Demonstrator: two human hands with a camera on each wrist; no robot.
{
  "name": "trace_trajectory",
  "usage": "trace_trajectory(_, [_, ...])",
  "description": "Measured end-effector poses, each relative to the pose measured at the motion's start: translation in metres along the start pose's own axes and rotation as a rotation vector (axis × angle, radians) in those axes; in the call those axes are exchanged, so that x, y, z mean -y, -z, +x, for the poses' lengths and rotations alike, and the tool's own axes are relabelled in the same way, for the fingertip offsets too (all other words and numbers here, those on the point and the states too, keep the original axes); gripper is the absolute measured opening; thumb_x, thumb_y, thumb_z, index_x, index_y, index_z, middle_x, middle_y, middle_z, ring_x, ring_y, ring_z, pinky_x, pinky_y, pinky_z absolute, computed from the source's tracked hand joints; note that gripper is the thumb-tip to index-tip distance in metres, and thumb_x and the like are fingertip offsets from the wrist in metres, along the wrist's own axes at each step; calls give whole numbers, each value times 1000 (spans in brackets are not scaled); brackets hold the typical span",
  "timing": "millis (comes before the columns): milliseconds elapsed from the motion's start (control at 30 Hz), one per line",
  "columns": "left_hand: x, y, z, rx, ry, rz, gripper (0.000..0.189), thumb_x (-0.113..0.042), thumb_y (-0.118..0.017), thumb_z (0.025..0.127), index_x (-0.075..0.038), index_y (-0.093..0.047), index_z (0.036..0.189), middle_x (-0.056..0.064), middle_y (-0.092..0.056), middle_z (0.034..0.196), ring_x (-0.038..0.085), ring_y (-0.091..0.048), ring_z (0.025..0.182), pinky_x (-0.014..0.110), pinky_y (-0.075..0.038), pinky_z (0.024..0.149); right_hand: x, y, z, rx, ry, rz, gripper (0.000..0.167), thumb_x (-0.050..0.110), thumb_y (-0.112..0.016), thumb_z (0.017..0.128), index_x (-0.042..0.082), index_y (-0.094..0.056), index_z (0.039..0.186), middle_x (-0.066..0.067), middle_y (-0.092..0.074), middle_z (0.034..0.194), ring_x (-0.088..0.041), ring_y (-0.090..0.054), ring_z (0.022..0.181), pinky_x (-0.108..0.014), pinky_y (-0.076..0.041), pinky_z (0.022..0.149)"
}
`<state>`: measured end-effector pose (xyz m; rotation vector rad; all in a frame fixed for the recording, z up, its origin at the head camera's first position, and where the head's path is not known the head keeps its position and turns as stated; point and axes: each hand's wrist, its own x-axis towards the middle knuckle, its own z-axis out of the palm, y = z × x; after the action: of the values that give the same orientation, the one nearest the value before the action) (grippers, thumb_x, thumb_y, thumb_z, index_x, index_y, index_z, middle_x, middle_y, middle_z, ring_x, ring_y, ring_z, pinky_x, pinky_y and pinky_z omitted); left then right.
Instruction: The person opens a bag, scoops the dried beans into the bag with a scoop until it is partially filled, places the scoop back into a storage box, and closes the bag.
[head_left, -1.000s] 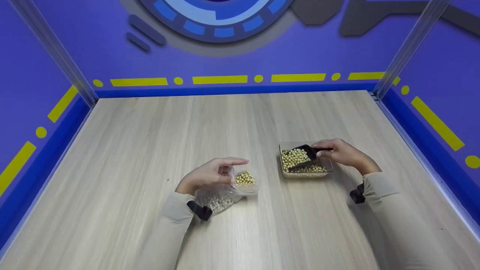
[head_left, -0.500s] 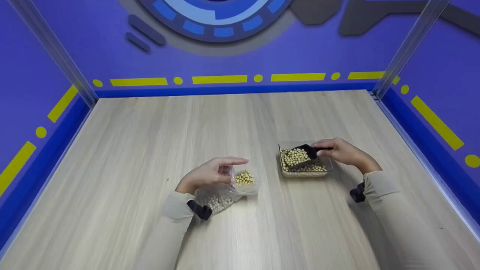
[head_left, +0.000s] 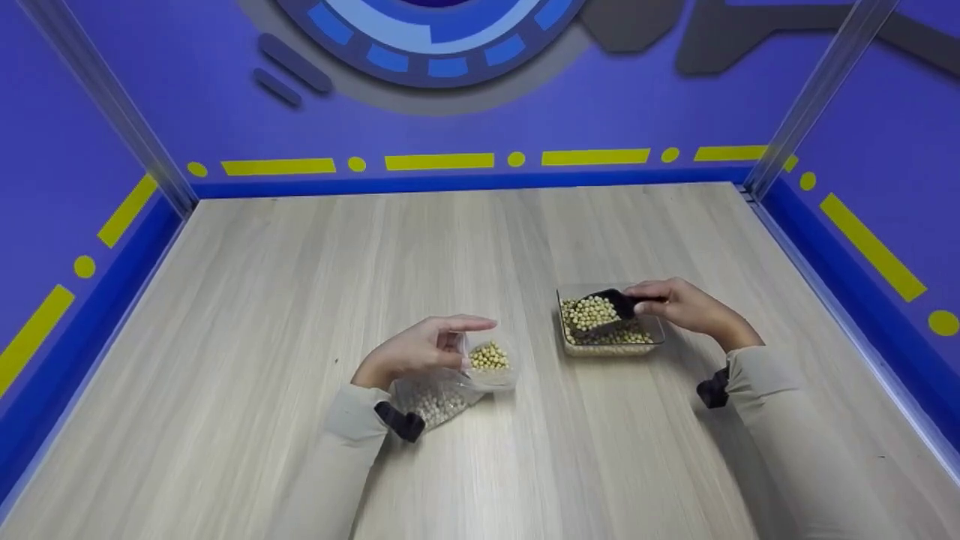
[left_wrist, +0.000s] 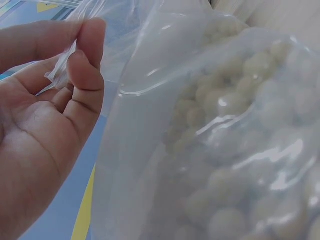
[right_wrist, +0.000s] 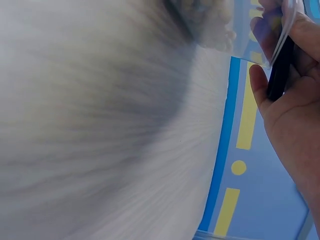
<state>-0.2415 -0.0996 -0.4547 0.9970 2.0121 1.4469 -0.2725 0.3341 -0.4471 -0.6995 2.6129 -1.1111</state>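
My left hand [head_left: 416, 349] pinches the mouth edge of a clear plastic bag [head_left: 491, 381], as the left wrist view also shows. The bag lies on the table with pale yellow round beans, probably soybeans [head_left: 490, 357], visible through its open mouth. To its right, my right hand [head_left: 686, 305] holds the handle of a black scoop [head_left: 622, 301]. The scoop lies tilted inside a clear rectangular container [head_left: 616, 350] and is heaped with the same beans. In the right wrist view, the black handle [right_wrist: 281, 75] sits between thumb and fingers beside the container wall.
A pale wood table [head_left: 450, 255] carries everything. Blue panels with yellow markings [head_left: 442, 161] stand along its back and both sides. Between bag and container lies a narrow strip of tabletop.
Both hands, the bag and the scoop stay nearly where they were. The whole head view shifts very slightly.
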Motion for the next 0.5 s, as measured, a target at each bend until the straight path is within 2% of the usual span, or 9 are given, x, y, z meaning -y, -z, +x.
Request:
trace_trajectory(167, [0,0,0,0,-4,-2,63,9,-60,81,-2,-45,142,25,-47,137,4,-36,61,17,-35,57,-2,0,-2,-15,-3,31,41,15,-59,95,-3,-57,131,-26,-52,136,-43,-42,131,-9,-38,94])
trace_trajectory(200, [0,0,0,0,-5,-4,63,9,-60,81,-2,-45,142,26,-48,136,4,-36,62,17,-35,57,-3,1,-2,-20,-3,39,41,16,-59,95,-3,-57,131,-26,-52,136,-43,-42,130,-5,-36,91])
trace_trajectory(333, [1,0,0,-1,-16,-5,63,8,-61,81,-1,-45,142,27,-49,132,4,-38,64,17,-35,58,-3,2,-4,-47,-17,44,40,17,-57,96,-1,-56,132,-25,-53,136,-42,-43,128,-6,-39,89])
trace_trajectory(500, [3,0,0,0,-29,7,62,5,-63,82,1,-45,141,27,-45,139,4,-39,66,16,-36,59,0,4,-5,-84,-49,39,40,18,-57,96,-1,-57,131,-25,-55,133,-41,-46,126,-6,-40,87])
